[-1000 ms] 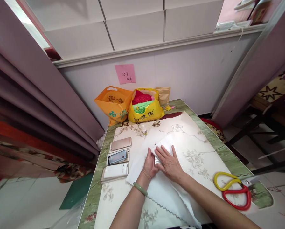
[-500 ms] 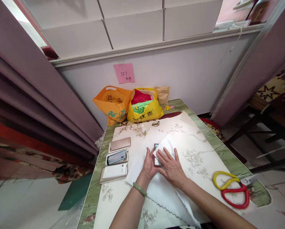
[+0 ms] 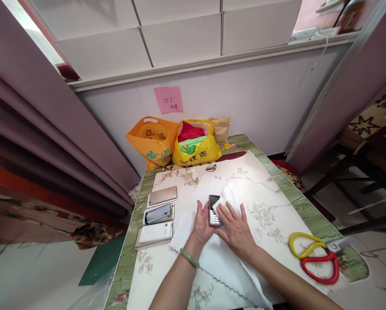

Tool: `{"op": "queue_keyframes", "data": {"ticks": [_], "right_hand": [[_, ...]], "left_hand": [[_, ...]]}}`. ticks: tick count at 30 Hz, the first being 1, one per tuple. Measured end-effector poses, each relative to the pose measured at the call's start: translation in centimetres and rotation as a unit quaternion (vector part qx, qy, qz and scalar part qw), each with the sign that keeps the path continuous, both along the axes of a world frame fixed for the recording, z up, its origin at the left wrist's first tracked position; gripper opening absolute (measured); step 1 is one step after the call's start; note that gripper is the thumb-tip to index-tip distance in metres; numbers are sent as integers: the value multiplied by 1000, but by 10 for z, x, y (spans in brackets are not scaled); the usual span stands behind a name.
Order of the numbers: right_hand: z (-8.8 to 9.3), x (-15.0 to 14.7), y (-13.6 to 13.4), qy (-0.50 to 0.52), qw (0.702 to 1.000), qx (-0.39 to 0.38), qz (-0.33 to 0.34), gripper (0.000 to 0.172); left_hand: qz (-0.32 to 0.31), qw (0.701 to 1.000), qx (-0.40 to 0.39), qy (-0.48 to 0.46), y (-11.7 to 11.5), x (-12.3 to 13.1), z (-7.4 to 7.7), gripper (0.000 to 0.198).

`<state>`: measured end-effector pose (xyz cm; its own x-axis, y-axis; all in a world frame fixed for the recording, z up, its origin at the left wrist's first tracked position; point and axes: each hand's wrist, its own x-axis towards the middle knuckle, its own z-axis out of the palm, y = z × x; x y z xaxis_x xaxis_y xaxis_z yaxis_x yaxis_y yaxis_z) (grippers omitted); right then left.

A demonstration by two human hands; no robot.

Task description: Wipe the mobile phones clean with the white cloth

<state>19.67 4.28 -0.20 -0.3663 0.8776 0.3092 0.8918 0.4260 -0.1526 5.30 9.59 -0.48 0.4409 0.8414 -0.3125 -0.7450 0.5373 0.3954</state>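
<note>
A small keypad mobile phone [image 3: 215, 218] with a dark screen lies upright in my left hand [image 3: 202, 223], which grips it along its left side. My right hand [image 3: 236, 226] has its fingers over a fold of white cloth [image 3: 231, 197], pressing it against the phone's right side. The cloth's zigzag edge covers part of the screen and keys. More of the white cloth [image 3: 223, 269] spreads on the table beneath both hands. A green bangle [image 3: 189, 257] circles my left wrist.
Several phones lie at the left, among them a rose-gold phone [image 3: 162, 196], a blue-grey phone [image 3: 157, 213] and a white phone [image 3: 155, 232]. Large scissors [image 3: 319, 255] rest at the right edge. An orange bag [image 3: 154, 144] and a yellow bag [image 3: 196, 155] stand at the back, near a small bottle [image 3: 194, 176].
My right hand has slid a little to the right with the cloth. More of the phone's screen and keypad now shows. My left hand has stayed in place.
</note>
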Motion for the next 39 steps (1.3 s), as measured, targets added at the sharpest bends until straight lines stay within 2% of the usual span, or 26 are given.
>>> {"op": "queue_keyframes", "data": {"ticks": [3, 6, 10, 14, 17, 20, 24, 27, 29, 33, 36, 39], "right_hand": [[7, -5, 3, 1, 1000, -8, 18, 63], [12, -10, 21, 7, 1000, -19, 19, 61], [8, -10, 39, 5, 1000, -21, -14, 61], [1, -4, 23, -4, 1000, 0, -31, 64], [1, -2, 3, -2, 1000, 5, 0, 66], [7, -5, 0, 6, 999, -7, 31, 65], [14, -11, 24, 11, 999, -30, 22, 60], [13, -12, 42, 2, 999, -36, -6, 60], [10, -10, 45, -3, 999, -34, -22, 62], [1, -1, 26, -7, 999, -21, -36, 64], [-1, 3, 4, -8, 1000, -6, -15, 66], [3, 1, -4, -6, 1000, 2, 13, 67]], "left_hand": [[13, 999, -30, 30, 1, 0, -4, 58], [31, 997, -53, 56, -1, 0, -5, 54], [-5, 999, -31, 39, -4, 0, 1, 56], [-11, 1000, 0, 8, -3, 0, 5, 60], [-12, 1000, -8, 8, -2, 0, 4, 61], [-1, 999, -39, 36, -1, 0, 1, 58], [12, 997, -58, 57, -2, 1, 1, 53], [-13, 999, -22, 35, -4, 2, 5, 55], [-22, 1000, 9, 17, -4, 2, 7, 57], [-16, 1000, 26, 5, -3, 1, 6, 60], [-6, 1000, 22, 0, -1, 0, 4, 61], [-6, 1000, 2, 8, -1, 0, 3, 60]]}}
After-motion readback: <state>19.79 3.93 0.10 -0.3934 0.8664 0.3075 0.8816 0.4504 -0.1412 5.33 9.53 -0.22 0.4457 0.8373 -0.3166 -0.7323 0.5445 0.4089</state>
